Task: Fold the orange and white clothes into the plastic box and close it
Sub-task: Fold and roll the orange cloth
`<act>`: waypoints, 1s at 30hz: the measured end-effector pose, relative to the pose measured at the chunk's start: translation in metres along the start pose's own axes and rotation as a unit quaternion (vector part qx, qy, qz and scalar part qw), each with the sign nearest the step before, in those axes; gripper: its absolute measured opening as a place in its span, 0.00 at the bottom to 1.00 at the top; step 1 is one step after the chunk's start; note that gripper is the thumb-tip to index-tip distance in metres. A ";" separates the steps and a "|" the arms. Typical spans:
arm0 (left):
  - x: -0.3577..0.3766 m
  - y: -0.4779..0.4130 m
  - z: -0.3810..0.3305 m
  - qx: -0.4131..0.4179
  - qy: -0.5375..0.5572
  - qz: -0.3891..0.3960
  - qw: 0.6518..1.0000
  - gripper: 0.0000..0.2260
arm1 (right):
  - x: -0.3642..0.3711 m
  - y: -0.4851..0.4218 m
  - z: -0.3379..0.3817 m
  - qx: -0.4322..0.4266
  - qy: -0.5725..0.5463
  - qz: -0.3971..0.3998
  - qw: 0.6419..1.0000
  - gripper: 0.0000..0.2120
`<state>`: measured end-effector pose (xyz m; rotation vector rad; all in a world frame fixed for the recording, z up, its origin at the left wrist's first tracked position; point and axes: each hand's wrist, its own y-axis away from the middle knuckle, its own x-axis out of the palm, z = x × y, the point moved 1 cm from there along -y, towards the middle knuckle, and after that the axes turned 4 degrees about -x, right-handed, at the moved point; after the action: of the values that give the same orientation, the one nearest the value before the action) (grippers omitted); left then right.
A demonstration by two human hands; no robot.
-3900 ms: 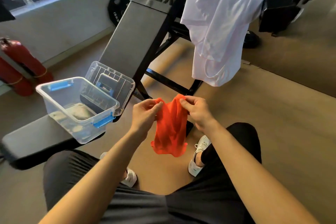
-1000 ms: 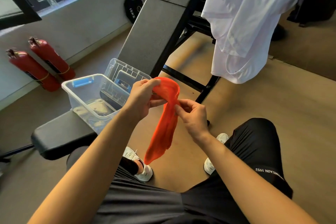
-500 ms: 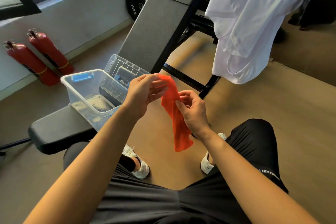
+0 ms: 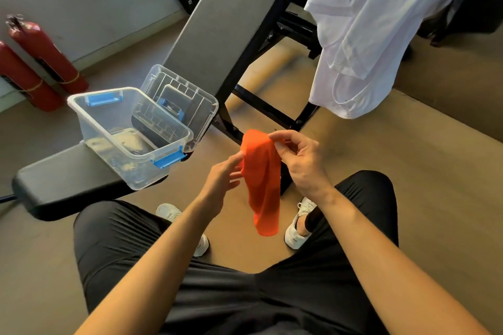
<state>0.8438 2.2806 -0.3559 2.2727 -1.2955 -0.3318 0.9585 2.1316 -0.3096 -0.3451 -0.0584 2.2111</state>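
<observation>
Currently: orange cloth [image 4: 262, 182], hanging near centre, pinched at its top by my right hand [image 4: 299, 163]; my left hand [image 4: 221, 179], fingers loose, touches its left edge. Plastic box [image 4: 109, 130], uncovered, left on bench [image 4: 68, 185]. White garment [image 4: 375, 35] hangs far right.

The orange cloth [image 4: 262, 185] hangs as a narrow, limp strip, pinched at its top edge in the right grip [image 4: 299, 163], with the straight fingertips of the left grip [image 4: 220, 179] touching its left side. The white cloth [image 4: 367, 22] hangs draped and unfolded from the frame at upper right. The clear plastic box [image 4: 103, 122], with blue latches [image 4: 168, 159], stands open on the bench [image 4: 68, 182]. Its clear lid [image 4: 187, 95] leans tilted just behind it.
</observation>
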 end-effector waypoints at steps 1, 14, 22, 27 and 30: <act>0.002 0.000 -0.002 0.010 0.004 0.014 1.000 0.30 | -0.001 0.001 0.001 0.004 0.005 0.009 1.000 0.08; -0.009 0.005 -0.060 0.261 0.020 -0.096 0.960 0.05 | -0.010 -0.003 -0.001 -0.026 0.062 0.029 0.997 0.12; -0.026 -0.005 -0.046 0.231 0.010 -0.042 0.972 0.24 | -0.003 -0.017 0.023 -0.064 0.044 0.048 0.996 0.14; -0.026 -0.019 0.017 0.166 0.002 0.012 0.986 0.28 | -0.004 -0.026 0.036 -0.087 0.058 0.056 0.993 0.14; -0.015 -0.027 0.041 0.122 -0.061 0.027 0.990 0.24 | -0.008 -0.029 0.042 -0.087 0.060 0.057 0.993 0.13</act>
<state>0.8380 2.2926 -0.4052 2.4462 -1.5304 -0.3128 0.9744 2.1469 -0.2628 -0.5912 -0.1699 2.2983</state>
